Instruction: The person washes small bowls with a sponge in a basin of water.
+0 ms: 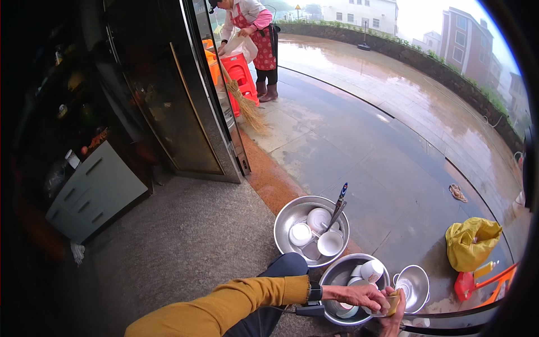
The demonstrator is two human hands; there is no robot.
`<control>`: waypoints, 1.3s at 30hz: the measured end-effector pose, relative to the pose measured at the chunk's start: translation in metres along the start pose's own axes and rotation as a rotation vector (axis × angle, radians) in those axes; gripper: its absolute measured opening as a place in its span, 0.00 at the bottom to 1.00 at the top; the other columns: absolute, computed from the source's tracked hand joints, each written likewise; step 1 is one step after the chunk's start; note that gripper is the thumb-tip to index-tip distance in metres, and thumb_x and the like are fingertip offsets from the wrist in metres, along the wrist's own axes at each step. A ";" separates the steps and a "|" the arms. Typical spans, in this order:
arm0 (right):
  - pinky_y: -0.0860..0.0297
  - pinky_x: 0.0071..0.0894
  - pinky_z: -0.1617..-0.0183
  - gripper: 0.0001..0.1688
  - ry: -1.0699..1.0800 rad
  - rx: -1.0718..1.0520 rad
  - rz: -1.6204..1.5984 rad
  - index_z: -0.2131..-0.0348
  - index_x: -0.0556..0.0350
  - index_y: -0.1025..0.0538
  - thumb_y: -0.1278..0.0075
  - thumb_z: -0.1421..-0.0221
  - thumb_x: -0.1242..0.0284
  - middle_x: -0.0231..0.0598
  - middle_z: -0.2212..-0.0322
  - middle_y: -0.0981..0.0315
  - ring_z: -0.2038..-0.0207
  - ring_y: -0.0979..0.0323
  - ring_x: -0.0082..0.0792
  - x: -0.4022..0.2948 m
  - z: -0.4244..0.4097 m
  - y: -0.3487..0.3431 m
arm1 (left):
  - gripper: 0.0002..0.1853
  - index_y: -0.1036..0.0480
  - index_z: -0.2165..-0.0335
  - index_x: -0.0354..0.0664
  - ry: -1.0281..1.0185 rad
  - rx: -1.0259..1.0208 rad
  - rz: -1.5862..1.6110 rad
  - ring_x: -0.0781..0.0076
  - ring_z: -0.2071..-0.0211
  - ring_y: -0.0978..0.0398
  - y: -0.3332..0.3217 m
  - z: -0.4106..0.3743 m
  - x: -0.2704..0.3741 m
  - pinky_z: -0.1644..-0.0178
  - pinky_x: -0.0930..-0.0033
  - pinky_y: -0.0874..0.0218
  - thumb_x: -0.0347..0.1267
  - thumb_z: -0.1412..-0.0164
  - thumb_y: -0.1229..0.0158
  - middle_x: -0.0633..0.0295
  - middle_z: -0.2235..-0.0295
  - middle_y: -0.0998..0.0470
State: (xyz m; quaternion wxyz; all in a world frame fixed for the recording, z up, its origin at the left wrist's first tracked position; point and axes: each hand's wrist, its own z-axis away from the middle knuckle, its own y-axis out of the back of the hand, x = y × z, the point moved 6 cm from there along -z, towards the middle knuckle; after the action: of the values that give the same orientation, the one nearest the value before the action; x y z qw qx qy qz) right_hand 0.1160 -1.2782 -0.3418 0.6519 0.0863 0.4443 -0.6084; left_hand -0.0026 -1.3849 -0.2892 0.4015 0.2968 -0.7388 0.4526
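Observation:
Over a metal basin of dishes (326, 280) my two hands meet at its right rim. My left hand (366, 297), with a dark band at the wrist and a mustard sleeve, grips what looks like a clear cup (380, 312). Against that cup my right hand (395, 316) holds a yellow sponge or cloth (394, 302); its fingers are partly hidden. White cups and bowls, including a printed white cup (372, 271), lie in this basin. Beside it, a larger metal basin (283, 225) contains white bowls (330, 244), cups and a blue-handled utensil (342, 194).
A metal colander (414, 282) stands right of the basins. Farther right are a yellow bag (471, 244) and an orange chair (497, 284). A person in a red apron (266, 48) stands by red stools (240, 76) and a straw broom (246, 107), beyond the dark door (168, 97).

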 end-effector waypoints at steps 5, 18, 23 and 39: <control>0.34 0.29 0.82 0.28 -0.095 -0.152 -0.176 0.69 0.58 0.28 0.64 0.36 0.51 0.33 0.86 0.34 0.84 0.32 0.32 -0.010 -0.022 -0.011 | 0.19 0.27 0.50 0.37 0.034 0.060 0.023 0.81 0.60 0.30 0.020 -0.008 0.013 0.54 0.78 0.39 0.32 0.37 0.43 0.66 0.59 0.24; 0.39 0.44 0.76 0.19 1.097 0.181 1.284 0.81 0.63 0.30 0.52 0.42 0.68 0.51 0.87 0.37 0.84 0.36 0.43 -0.051 0.015 -0.057 | 0.18 0.30 0.74 0.26 0.155 0.180 -0.620 0.63 0.77 0.28 0.040 -0.048 -0.022 0.72 0.63 0.39 0.32 0.61 0.36 0.49 0.80 0.27; 0.35 0.40 0.73 0.20 0.923 0.176 1.104 0.76 0.65 0.25 0.53 0.41 0.64 0.47 0.84 0.29 0.80 0.30 0.37 -0.059 -0.012 -0.053 | 0.16 0.27 0.73 0.29 0.181 0.331 -0.530 0.68 0.75 0.27 0.062 -0.054 -0.030 0.68 0.65 0.36 0.33 0.57 0.37 0.54 0.79 0.25; 0.26 0.34 0.62 0.25 0.037 -0.195 -0.319 0.57 0.57 0.29 0.64 0.36 0.55 0.40 0.64 0.26 0.64 0.25 0.35 -0.034 -0.075 0.005 | 0.09 0.28 0.66 0.38 0.043 0.527 0.272 0.78 0.65 0.23 0.080 -0.082 -0.022 0.57 0.74 0.30 0.25 0.45 0.36 0.60 0.65 0.20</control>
State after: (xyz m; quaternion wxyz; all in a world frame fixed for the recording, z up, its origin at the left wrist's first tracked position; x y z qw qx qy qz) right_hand 0.0889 -1.2036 -0.3648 0.5441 -0.0377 0.5211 -0.6565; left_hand -0.0290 -1.2758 -0.3202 0.2618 0.2793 -0.6200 0.6848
